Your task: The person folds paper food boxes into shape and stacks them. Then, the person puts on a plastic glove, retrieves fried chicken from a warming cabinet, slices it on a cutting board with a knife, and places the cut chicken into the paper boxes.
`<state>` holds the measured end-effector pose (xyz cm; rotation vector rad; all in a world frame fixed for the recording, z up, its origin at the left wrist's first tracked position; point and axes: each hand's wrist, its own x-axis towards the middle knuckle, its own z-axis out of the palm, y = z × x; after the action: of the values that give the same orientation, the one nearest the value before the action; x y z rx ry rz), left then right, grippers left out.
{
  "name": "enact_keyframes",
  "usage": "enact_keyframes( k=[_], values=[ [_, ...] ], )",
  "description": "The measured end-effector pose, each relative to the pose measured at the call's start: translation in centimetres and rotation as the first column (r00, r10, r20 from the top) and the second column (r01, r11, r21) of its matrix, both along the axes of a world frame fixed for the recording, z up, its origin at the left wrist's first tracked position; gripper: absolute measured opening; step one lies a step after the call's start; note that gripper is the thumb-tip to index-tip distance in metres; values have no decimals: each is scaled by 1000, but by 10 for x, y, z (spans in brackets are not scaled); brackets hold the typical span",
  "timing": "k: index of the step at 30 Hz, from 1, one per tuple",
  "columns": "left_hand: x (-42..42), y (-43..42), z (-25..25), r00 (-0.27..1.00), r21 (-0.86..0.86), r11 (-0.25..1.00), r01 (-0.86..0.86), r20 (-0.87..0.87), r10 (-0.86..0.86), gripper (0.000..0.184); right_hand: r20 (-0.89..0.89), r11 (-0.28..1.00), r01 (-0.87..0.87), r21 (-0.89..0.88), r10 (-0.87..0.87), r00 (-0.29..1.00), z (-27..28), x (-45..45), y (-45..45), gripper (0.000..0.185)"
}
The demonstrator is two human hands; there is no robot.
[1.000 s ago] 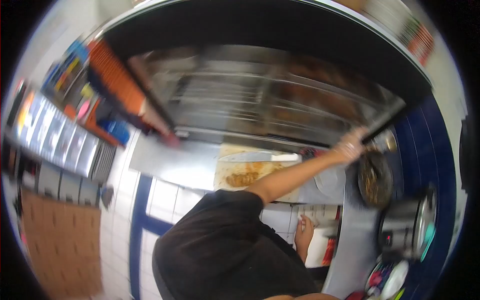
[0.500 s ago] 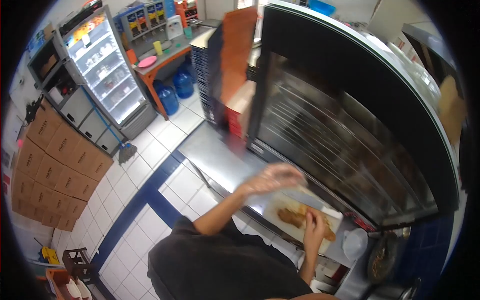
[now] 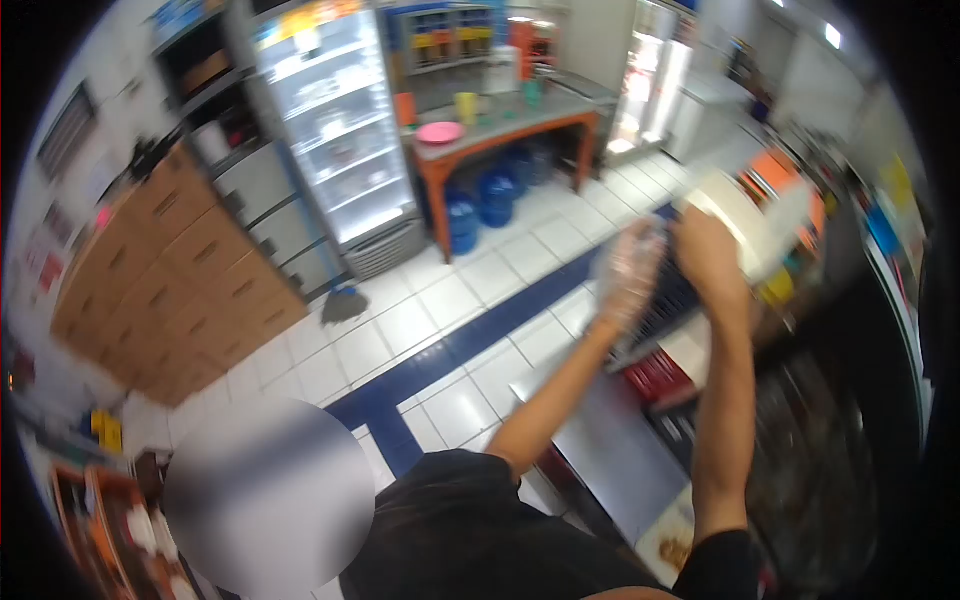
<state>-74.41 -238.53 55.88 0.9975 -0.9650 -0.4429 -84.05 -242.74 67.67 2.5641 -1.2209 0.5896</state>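
Observation:
My left hand [image 3: 630, 275] wears a clear plastic glove. It is raised beside the dark-edged stack of flat cardboard [image 3: 680, 295], its fingers loosely apart and blurred, and I see nothing held in it. My bare right hand [image 3: 708, 250] is closed at the near edge of a cream cardboard box [image 3: 745, 222] on top of the stack; its fingertips are partly hidden. Orange printed packaging [image 3: 785, 185] shows just beyond. At the bottom, browned food [image 3: 675, 550] lies on a white board [image 3: 652, 540], partly covered by my right arm.
A steel counter [image 3: 620, 450] runs below my arms, with a red box [image 3: 658, 378] at its far end. A dark glass-fronted cabinet [image 3: 810, 450] stands at right. Beyond are a lit fridge [image 3: 340, 130], an orange-framed table [image 3: 510, 130] and stacked cartons [image 3: 180, 280].
Both hands have moved from above the food on the board to the cardboard stack farther along the counter. The view has swung toward the stack, and my right hand has closed at the cream box.

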Motion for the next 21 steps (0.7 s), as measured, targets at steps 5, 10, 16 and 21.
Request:
enact_keyframes(
  k=[5,10,16,21],
  values=[
    [13,14,50,992,141,985,98,71,-109,48,84,996,-23,90,15,996,23,-1,4,18],
    [10,-3,49,997,79,995,60,48,-64,45,79,997,-46,67,41,996,21,3,2,20],
    [10,-2,60,992,100,987,127,-11,-127,56,90,988,156,21,-157,983,13,17,19,21],
    [7,-41,7,962,-27,962,273,39,-271,62,55,982,131,134,-139,989,31,7,38,15]
  ],
)
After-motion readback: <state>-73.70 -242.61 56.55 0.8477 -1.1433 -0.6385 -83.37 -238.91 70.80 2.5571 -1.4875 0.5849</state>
